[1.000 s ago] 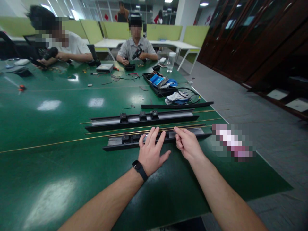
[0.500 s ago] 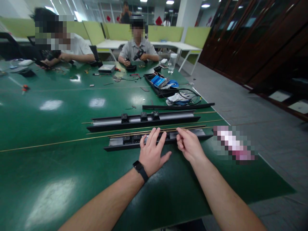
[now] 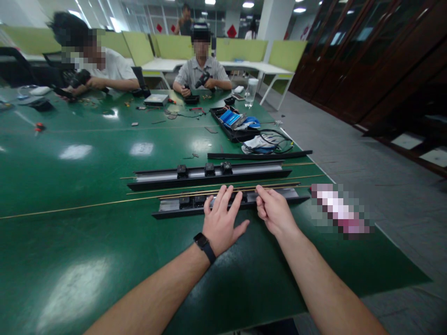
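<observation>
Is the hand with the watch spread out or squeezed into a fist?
Spread out: the left hand has its thumb stuck out sideways and gaps between some fingers.

Near channel rail (image 3: 248,204) is laid before the far channel rail (image 3: 209,178); behind both, the tray (image 3: 240,136) is set on the table (image 3: 122,246).

The head-worn camera looked forward and down over the bench (image 3: 132,251) from close range. Its view reached the partitions (image 3: 240,49).
</observation>
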Demonstrator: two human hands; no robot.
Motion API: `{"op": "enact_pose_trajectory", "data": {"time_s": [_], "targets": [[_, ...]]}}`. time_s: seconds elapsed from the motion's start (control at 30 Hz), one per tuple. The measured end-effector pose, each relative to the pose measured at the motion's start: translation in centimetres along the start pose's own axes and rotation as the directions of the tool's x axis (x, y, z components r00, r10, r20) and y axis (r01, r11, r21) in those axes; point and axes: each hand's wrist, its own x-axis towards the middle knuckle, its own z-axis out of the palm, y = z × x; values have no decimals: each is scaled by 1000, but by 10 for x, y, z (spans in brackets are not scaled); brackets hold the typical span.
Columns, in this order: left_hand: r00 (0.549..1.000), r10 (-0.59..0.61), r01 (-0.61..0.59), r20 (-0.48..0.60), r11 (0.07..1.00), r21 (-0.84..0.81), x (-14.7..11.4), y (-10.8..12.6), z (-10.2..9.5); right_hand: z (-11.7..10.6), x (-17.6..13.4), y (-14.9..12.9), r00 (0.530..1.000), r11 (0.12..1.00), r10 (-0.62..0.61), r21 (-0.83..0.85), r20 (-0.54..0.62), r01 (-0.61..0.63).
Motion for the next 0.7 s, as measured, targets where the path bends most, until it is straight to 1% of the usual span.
{"op": "enact_pose_trajectory", "data": {"time_s": [0.27, 0.5, 0.57, 0.7], "targets": [[1000, 1, -1, -5, 1000, 12, 0, 0, 0, -2, 1, 0, 999, 998, 11, -57, 45, -8], [1000, -2, 2, -7, 1000, 6, 0, 0, 1, 1, -2, -2, 999, 1000, -9, 4, -32, 9], [1000, -2, 2, -6, 1000, 6, 0, 0, 1, 2, -3, -1, 1000, 1000, -12, -10, -3, 12], [1000, -3, 3, -5, 1000, -2, 0, 0, 1, 3, -3, 0, 998, 999, 28, -48, 63, -25]]}}
